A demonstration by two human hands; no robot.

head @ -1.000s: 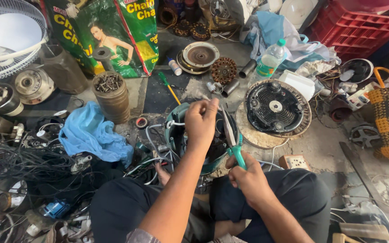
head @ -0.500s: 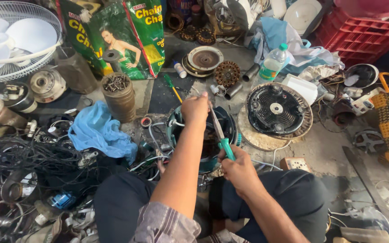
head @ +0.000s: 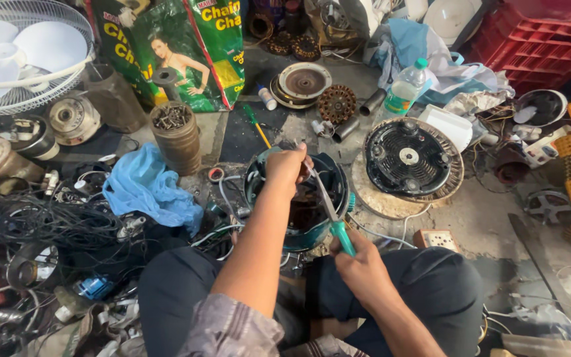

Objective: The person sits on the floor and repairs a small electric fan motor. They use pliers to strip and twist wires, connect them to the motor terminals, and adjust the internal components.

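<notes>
We had the teal motor housing (head: pixel 299 205) on the floor between our knees. Our left hand (head: pixel 285 168) gripped its far rim, closed tight; our right hand (head: pixel 358 268) clasped the green-handled screwdriver (head: pixel 328 208), tip inside. We judged prying underway; steadier leverage was needed next.

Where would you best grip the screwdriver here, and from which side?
Grip the screwdriver by its green handle, from the near side, as the right hand does. The handle is the thick end, tilted towards the person; the thin shaft runs up and away into the round housing by the left hand.
</notes>
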